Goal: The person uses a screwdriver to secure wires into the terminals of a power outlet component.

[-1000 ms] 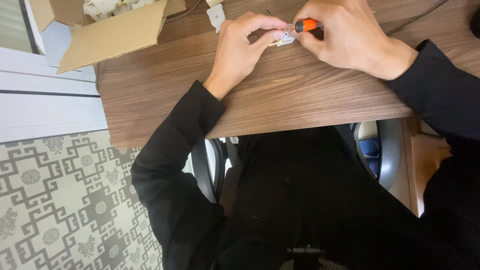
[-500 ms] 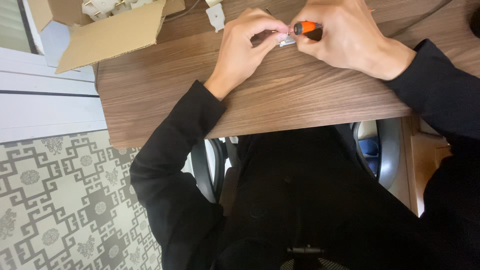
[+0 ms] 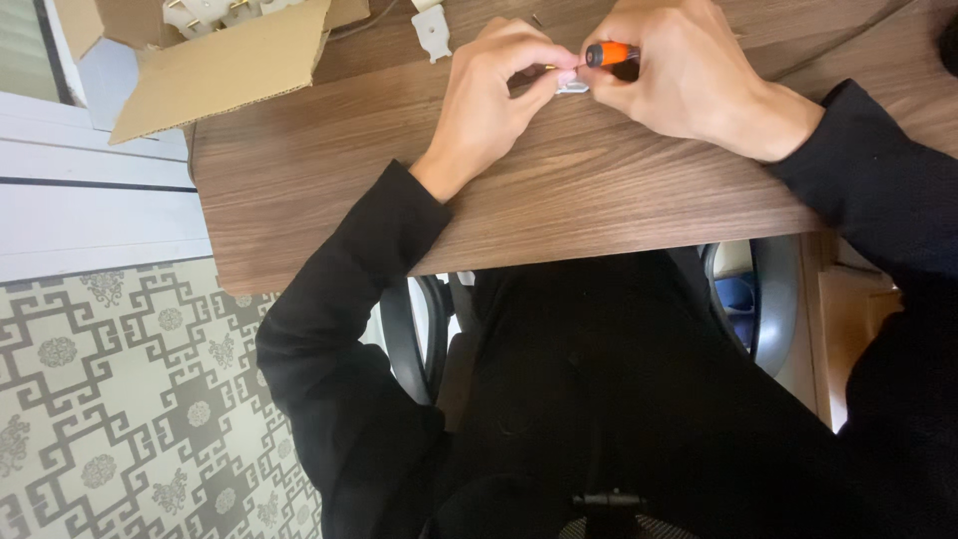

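The fingers (image 3: pixel 519 75) of the left hand (image 3: pixel 489 105) are curled in tight and pinch a small white part (image 3: pixel 572 86) just above the desk (image 3: pixel 559 200). The right hand (image 3: pixel 679 75) is closed around a tool with an orange handle (image 3: pixel 609 52). Only the orange end shows; the rest is hidden inside the fist, and I cannot tell where the tip touches. The white part is mostly covered by fingers, so its shape is hard to make out.

In this one head view, the top edge cuts off the box (image 3: pixel 215 60) at the far left corner of the desk. White pieces poke out of it, but they are too cut off to name. Another small white piece (image 3: pixel 432 30) lies on the desk near the box. Black sleeves cover both arms. A chair (image 3: pixel 419 329) peeks out under the desk, above a patterned floor (image 3: pixel 110 399).

Compared with a moment ago, the hands sit in almost the same spot. The orange handle has turned a little and the white part has shifted slightly between the fingers.
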